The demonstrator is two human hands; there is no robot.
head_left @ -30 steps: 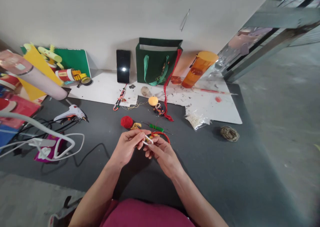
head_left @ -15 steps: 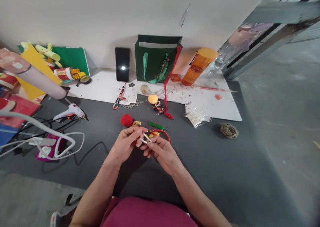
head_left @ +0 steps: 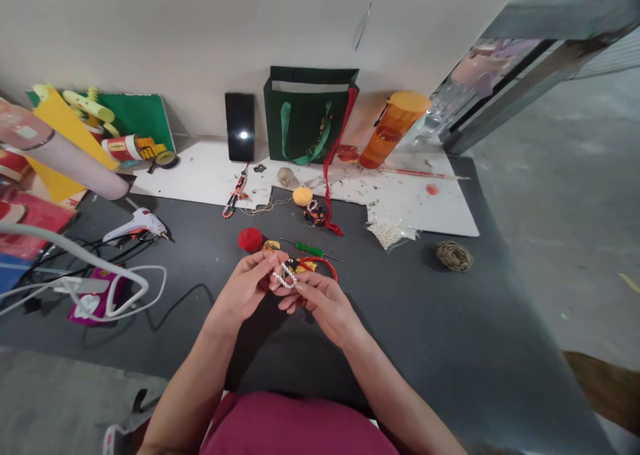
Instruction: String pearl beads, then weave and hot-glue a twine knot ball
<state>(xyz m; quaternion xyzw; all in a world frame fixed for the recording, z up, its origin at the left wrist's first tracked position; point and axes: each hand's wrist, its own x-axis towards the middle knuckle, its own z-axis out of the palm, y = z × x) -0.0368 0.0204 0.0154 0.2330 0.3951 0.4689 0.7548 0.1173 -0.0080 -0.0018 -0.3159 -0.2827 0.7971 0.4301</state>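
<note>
A small loop of white beads [head_left: 285,279] is stretched between my two hands above the dark table. My left hand [head_left: 249,283] pinches its upper left side between thumb and fingers. The right side of the loop is in the closed fingers of my right hand [head_left: 321,303]. Just beyond my fingers lie a red yarn ball [head_left: 251,239], a green-handled tool [head_left: 310,249] and a red cord [head_left: 327,265]. Farther back are a yellow ball [head_left: 303,196] and a dark beaded bundle [head_left: 315,213].
A phone [head_left: 241,127], a green bag [head_left: 311,118] and an orange bottle [head_left: 395,129] stand at the back. On the left are a glue gun [head_left: 137,225] and cables. Rightward lie a bead packet [head_left: 391,235] and a twine ball [head_left: 454,256].
The bead loop has turned and now shows as a rounder ring between my fingers. The view has shifted slightly, and a brown shape has appeared at the right edge.
</note>
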